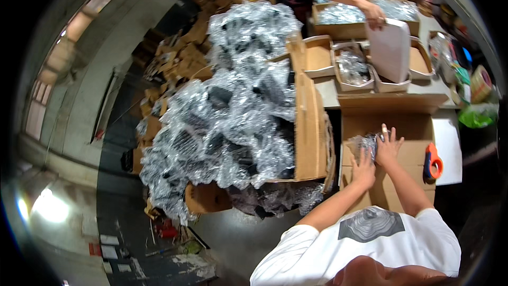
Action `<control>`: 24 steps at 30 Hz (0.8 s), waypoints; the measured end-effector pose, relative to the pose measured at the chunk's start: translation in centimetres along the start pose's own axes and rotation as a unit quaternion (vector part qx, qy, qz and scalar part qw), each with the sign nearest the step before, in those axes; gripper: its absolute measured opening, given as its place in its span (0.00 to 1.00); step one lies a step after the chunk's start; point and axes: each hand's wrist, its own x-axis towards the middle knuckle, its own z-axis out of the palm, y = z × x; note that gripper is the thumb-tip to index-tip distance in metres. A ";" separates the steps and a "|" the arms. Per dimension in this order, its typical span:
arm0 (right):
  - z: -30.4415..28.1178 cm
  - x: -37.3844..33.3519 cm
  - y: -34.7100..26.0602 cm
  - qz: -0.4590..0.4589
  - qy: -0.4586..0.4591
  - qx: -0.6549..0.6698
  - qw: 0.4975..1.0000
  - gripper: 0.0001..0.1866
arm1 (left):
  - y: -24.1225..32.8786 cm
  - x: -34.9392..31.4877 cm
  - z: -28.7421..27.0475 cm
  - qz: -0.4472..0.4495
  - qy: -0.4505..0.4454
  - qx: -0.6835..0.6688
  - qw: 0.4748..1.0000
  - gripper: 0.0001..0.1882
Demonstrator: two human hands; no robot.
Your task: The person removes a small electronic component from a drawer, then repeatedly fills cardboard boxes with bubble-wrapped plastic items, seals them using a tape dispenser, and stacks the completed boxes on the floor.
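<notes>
An open cardboard box (407, 127) lies in front of me with its far flap raised. Inside, toward its left side, is a small bundle in clear bubble wrap (362, 142). My left hand (363, 170) rests its outstretched fingers on the near side of the bundle. Against the bundle's right side is my right hand (389, 148), fingers spread and pointing away from me. What the wrap contains cannot be made out. By the box's right edge sits an orange and dark-blue tool (433, 163) with a ring-shaped handle.
A large carton (311, 127) to my left overflows with bubble-wrapped dark items (227, 111). Across the table, a co-worker's hand (373, 15) holds a white box (390, 50) above small open boxes (319, 57). Tape rolls (480, 85) and a green bag (478, 116) lie at right.
</notes>
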 end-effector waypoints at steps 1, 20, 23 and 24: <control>-1.3 0.3 0.1 -0.020 -0.027 -0.022 0.999 0.29 | 0.2 -2.2 -5.1 0.042 -0.103 -0.020 0.994 0.27; -22.8 1.8 -25.4 -0.310 0.304 0.368 0.822 0.16 | -31.8 -18.4 -30.1 -0.366 0.507 0.017 0.780 0.27; -24.5 -0.3 -21.2 -0.364 0.172 0.620 0.673 0.20 | -32.3 -18.5 -29.8 -0.286 0.540 -0.042 0.791 0.18; -24.5 -0.7 -19.3 -0.383 0.058 0.706 0.592 0.22 | -31.9 -18.9 -30.0 -0.269 0.543 -0.068 0.793 0.16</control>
